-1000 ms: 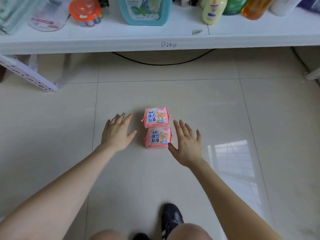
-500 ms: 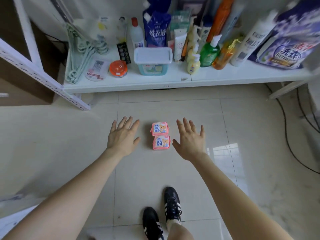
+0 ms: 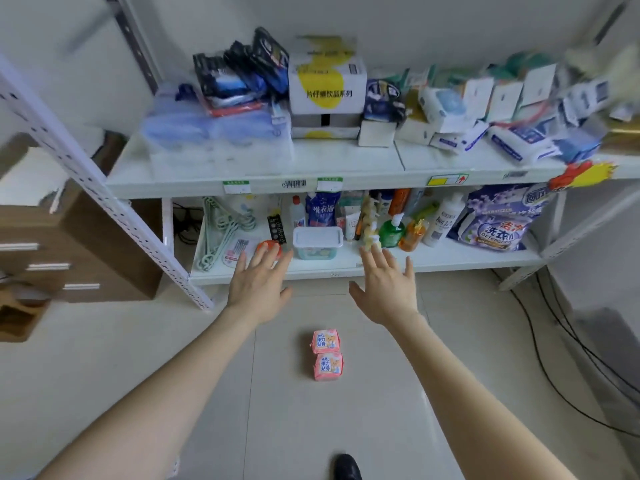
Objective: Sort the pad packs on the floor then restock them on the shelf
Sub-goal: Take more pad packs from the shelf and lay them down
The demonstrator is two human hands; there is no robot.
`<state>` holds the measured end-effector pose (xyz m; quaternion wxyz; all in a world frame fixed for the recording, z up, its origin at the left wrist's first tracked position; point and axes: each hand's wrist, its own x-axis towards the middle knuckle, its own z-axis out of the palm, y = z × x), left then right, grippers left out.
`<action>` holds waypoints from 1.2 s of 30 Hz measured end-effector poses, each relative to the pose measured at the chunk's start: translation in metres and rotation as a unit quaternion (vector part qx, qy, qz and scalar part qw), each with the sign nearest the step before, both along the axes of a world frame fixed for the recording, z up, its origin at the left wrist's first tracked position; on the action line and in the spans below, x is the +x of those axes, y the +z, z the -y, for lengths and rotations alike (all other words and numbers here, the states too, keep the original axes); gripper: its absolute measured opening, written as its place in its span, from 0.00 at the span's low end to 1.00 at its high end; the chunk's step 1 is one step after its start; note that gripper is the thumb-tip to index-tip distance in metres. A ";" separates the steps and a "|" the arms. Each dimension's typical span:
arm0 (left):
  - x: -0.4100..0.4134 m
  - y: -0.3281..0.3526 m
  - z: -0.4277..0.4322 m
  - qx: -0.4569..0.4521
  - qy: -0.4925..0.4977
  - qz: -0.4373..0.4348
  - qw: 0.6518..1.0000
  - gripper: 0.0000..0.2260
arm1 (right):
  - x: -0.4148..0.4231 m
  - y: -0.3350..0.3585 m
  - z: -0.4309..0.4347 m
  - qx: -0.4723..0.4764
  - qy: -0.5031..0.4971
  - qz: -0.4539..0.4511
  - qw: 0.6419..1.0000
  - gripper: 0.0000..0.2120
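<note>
Lidded tub left of green soap bottle; purple detergent bag further right

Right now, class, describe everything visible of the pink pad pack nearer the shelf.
The pink soft-plastic pad pack nearer the white metal shelf is small and squarish, with blue characters and a cartoon bear on top. It lies flat on the pale tiled floor, its near edge against a matching second pack. Nothing else touches it.
</note>
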<state>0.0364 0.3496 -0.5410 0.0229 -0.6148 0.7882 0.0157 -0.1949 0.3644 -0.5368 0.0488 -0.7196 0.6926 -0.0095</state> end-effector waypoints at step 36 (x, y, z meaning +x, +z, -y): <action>-0.040 0.470 0.106 -0.418 -0.028 -0.079 0.904 0.29 | -0.056 0.445 0.091 -0.407 0.037 0.031 0.912 0.32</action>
